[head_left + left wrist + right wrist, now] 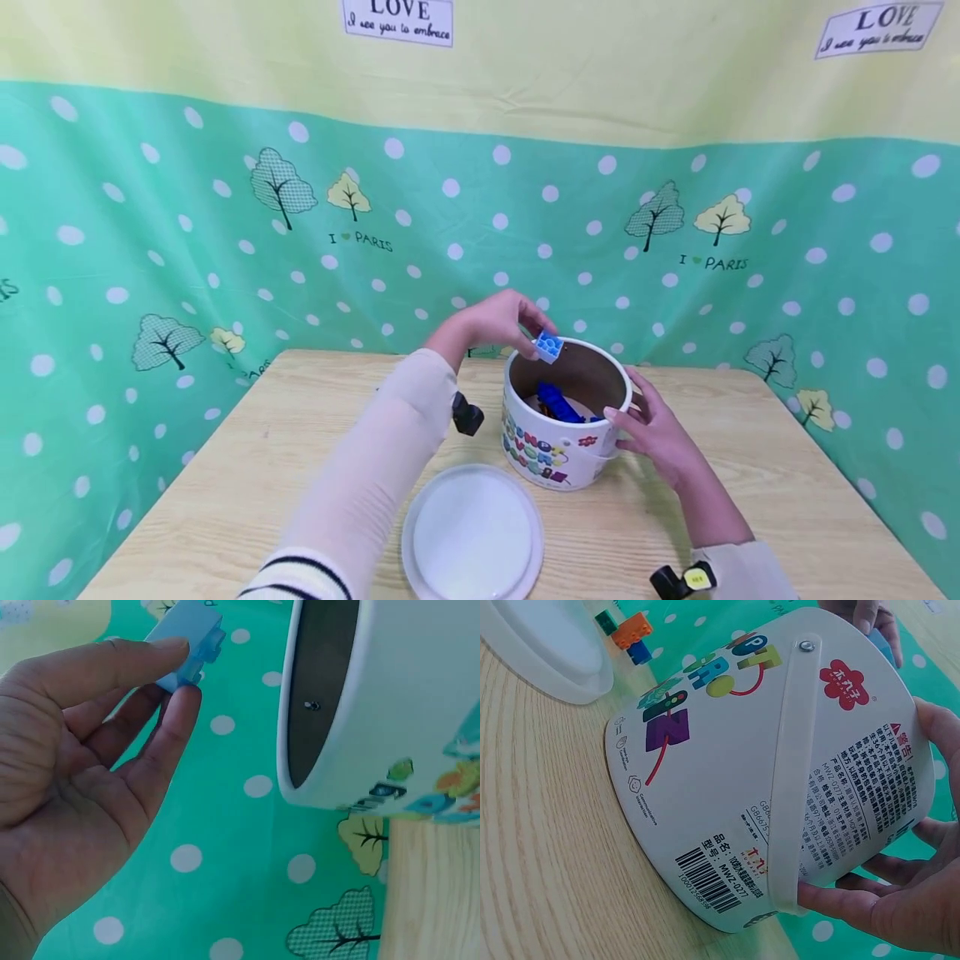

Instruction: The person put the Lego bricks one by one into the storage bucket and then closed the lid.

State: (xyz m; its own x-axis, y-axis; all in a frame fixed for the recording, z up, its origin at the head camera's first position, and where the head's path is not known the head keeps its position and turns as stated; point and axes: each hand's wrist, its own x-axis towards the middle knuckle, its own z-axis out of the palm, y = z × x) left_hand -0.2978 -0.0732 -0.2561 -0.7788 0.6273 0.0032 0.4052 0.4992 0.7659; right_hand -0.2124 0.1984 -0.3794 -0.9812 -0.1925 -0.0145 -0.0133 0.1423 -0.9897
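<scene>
My left hand [497, 321] pinches a light blue toy building block [549, 347] between thumb and fingertips, over the far left part of a white bucket's rim. The bucket [543, 458] stands on the table, printed with colourful letters. On its right side, my right hand [658, 433] grips the rim, thumb at the top edge and fingers along the outer wall. Dark blue toy pieces [557, 403] lie inside; the near wall partly hides them. In the left wrist view the block [187, 634] shows its studs or hollow side facing the bucket.
A round white lid [472, 533] lies on the wooden table [247, 467] in front of the bucket. Joined green, orange and blue blocks [632, 631] rest beyond the lid in the right wrist view. A green dotted curtain [420, 217] hangs behind and at both sides.
</scene>
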